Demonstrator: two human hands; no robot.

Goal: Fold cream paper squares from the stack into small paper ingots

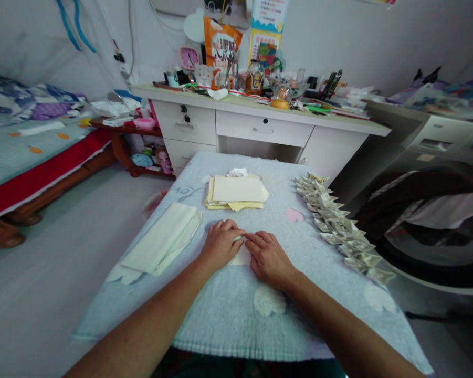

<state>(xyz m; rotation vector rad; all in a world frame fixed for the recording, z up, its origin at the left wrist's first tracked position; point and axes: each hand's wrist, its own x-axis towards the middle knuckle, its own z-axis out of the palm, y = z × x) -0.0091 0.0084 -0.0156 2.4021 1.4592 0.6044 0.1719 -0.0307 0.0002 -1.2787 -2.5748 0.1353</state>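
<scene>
A small cream sheet of paper (241,257) lies on the cloth-covered table between my hands, partly hidden under them. My left hand (222,243) has its fingers closed on the paper's far edge, where a fold shows. From the other side my right hand (268,257) presses on the same paper, fingers together and fingertips close to the left ones. Just beyond is a stack of cream and yellow paper sheets (238,189). Rows of folded paper pieces (334,220) with pointed tips stand along the table's right side.
A larger folded pale sheet (157,239) lies at the left of the table (236,325), and crumpled white tissue (237,172) sits behind the stack. A white desk (260,128) crowded with items stands beyond. A bed (43,142) is at left, a washing machine (429,210) at right.
</scene>
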